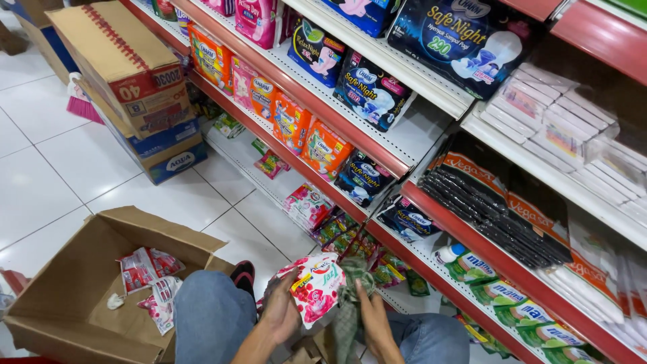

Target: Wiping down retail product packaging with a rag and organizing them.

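My left hand (282, 311) holds a soft white and pink refill pouch (315, 286) above my lap, near the bottom shelf. My right hand (372, 317) grips a green checked cloth (349, 303) that lies against the pouch's right side. Both my knees in blue jeans (212, 317) frame the hands. An open cardboard box (74, 283) stands at my left on the white tiled floor, with a few similar pink and white pouches (149, 280) inside.
Red-edged store shelves (377, 145) run diagonally across the right, stocked with orange, dark blue and pink packets, black bundles and green pouches. Stacked cardboard cartons (128, 74) and a pink broom head (82, 104) stand at the far left on the tiles.
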